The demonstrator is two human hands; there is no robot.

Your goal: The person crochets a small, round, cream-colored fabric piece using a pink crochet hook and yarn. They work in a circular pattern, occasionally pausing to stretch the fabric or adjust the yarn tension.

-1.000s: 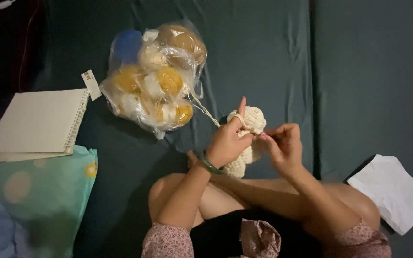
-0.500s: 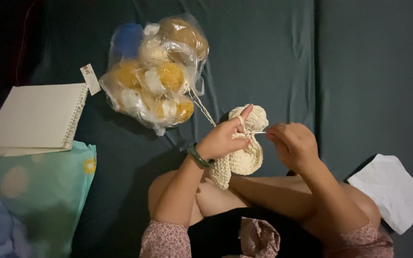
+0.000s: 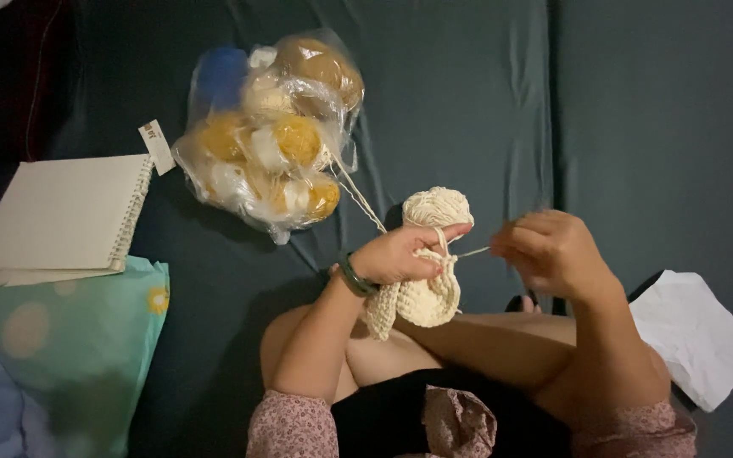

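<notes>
My left hand (image 3: 400, 254) grips a cream crocheted piece (image 3: 422, 297) that hangs below the fingers, with cream yarn looped over the index finger. A small cream yarn ball (image 3: 439, 206) lies just behind that hand on the dark green sheet. My right hand (image 3: 553, 250) is closed around a thin crochet hook (image 3: 472, 252) whose tip points left into the piece. A strand of yarn (image 3: 358, 197) runs from my left hand up to a clear plastic bag of yarn balls (image 3: 269, 140) holding yellow, white, tan and blue balls.
A spiral-bound notebook (image 3: 61, 216) lies at the left, above a teal pillow with pale dots (image 3: 53, 339). A white cloth or paper (image 3: 697, 335) lies at the right. My crossed legs fill the bottom centre.
The crocheted piece has turned and dropped below my left hand. My right hand has drawn a little to the right, pulling the hook away from the piece.
</notes>
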